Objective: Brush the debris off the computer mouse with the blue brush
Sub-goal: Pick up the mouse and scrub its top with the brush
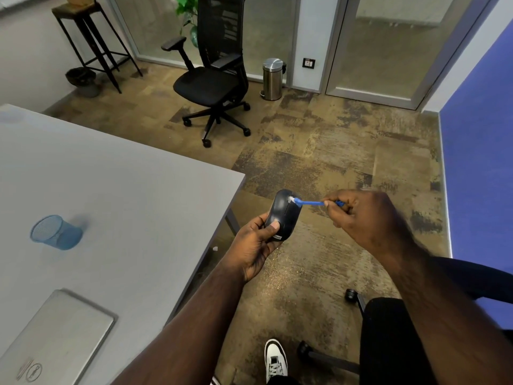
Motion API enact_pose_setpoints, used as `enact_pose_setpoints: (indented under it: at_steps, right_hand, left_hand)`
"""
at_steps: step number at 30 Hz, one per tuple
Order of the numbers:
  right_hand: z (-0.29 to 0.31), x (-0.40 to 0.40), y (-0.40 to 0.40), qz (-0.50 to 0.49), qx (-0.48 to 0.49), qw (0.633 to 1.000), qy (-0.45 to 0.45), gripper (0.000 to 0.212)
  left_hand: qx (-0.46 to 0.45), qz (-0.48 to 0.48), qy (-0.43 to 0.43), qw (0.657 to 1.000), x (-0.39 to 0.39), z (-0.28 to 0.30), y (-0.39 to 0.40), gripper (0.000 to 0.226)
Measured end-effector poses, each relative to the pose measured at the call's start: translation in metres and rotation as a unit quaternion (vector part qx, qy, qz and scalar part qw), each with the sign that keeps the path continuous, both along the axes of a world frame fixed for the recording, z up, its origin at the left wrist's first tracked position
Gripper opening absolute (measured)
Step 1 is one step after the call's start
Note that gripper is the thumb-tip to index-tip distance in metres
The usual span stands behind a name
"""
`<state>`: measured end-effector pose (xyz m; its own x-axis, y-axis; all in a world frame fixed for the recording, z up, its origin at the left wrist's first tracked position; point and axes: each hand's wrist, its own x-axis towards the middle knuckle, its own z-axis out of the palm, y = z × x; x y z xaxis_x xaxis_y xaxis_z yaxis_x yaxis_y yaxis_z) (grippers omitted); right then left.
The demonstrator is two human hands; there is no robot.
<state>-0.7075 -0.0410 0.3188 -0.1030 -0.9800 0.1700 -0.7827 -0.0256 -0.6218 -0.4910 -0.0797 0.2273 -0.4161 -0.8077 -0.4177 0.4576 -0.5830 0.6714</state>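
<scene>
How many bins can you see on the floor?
2. A steel pedal bin stands by the glass partition; a dark mesh bin sits under the tall stool, far left. Others may be hidden.

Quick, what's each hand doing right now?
Left hand: closed around the computer mouse, thumb on top.
Right hand: closed on the blue brush, bristles on the mouse's far end.
</scene>
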Motion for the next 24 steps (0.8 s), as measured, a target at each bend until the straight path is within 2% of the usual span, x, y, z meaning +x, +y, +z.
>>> enact_pose_setpoints:
  at_steps: [5,9,12,16,20,24]
  right_hand:
    - [0.0008,-0.0039,-0.0024,-0.019,-0.015,1.0,-0.011,0.02]
    - [0.0022,-0.0001,-0.0015,0.017,0.004,1.0,0.002,0.021]
    - [0.0019,-0.0037,-0.0055,-0.021,-0.018,1.0,0.0,0.019]
    - [0.0029,-0.0016,-0.0056,0.016,0.001,1.0,0.005,0.018]
    - [0.0014,-0.0048,-0.0095,-0.018,-0.027,0.999,-0.006,0.019]
    - [0.0014,-0.0039,-0.0091,0.01,-0.005,1.0,-0.006,0.022]
  left_hand:
    - [-0.007,-0.005,-0.013,1.0,0.0013,-0.0004,0.0013,0.028]
    - [-0.009,-0.003,-0.023,1.0,0.0011,0.0019,0.0009,0.03]
    - [-0.013,-0.007,-0.028,1.0,0.0006,0.0036,0.0012,0.032]
    - [-0.013,-0.002,-0.029,0.999,-0.0015,0.0051,0.0018,0.031]
    - [-0.015,-0.007,-0.027,1.0,-0.001,0.0048,0.0015,0.031]
    - [-0.015,-0.008,-0.03,0.999,0.0009,0.0038,-0.0005,0.034]
